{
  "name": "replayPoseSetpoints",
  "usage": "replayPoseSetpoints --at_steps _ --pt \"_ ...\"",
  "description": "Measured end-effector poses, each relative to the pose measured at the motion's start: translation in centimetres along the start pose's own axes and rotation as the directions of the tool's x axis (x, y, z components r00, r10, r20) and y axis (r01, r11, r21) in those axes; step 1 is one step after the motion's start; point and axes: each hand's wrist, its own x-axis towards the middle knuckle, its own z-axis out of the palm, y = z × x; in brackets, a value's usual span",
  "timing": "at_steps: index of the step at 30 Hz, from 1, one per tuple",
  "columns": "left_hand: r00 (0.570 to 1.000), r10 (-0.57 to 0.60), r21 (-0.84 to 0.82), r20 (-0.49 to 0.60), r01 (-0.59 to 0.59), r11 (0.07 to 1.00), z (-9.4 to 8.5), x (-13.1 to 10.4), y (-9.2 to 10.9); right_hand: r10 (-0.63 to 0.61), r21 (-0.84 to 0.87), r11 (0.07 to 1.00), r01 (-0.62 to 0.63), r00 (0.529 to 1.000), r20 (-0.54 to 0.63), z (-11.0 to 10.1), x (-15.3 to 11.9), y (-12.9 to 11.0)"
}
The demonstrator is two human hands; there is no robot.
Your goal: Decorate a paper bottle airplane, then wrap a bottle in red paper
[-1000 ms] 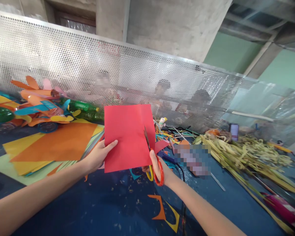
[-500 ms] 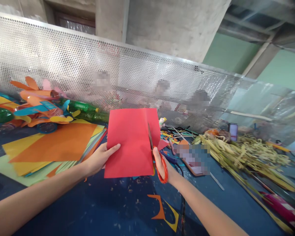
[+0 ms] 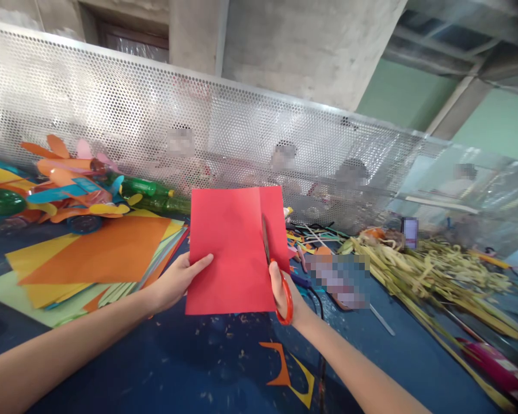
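Note:
A red sheet of paper (image 3: pixel 227 247) is held up over the blue table, facing me. My left hand (image 3: pixel 185 276) grips its left edge, thumb on the front and fingers behind. My right hand (image 3: pixel 282 293) is closed round the orange-red handles of a pair of scissors (image 3: pixel 266 244). Their dark blades point upward along the right part of the sheet, where a cut runs from the lower edge. A strip to the right of the blades bends slightly away, and a faint crease shows above the tips. My right fingers are partly hidden.
A stack of coloured paper (image 3: pixel 99 253) lies at left, before paper-and-bottle models (image 3: pixel 77 190). Orange and yellow offcuts (image 3: pixel 280 368) lie in front. At right are a phone (image 3: pixel 341 284) and dried leaf strips (image 3: pixel 414 264). A perforated metal screen (image 3: pixel 242 132) stands behind.
The strip right of the blades, which was curled back, now lies flatter and shows wider. The sheet and both hands have shifted only slightly to the right.

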Motion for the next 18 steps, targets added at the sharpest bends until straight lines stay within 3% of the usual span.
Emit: replayPoseSetpoints --at_steps 3,18 --pt "1.0 -0.01 0.0 0.009 0.01 1.0 0.1 -0.1 0.12 0.036 0.011 0.999 -0.036 0.999 -0.001 -0.14 0.09 -0.17" --pt "1.0 -0.009 0.03 0.002 0.009 0.999 0.39 -0.23 0.28 -0.028 -0.031 0.999 0.028 1.0 -0.011 -0.39 0.4 -0.04"
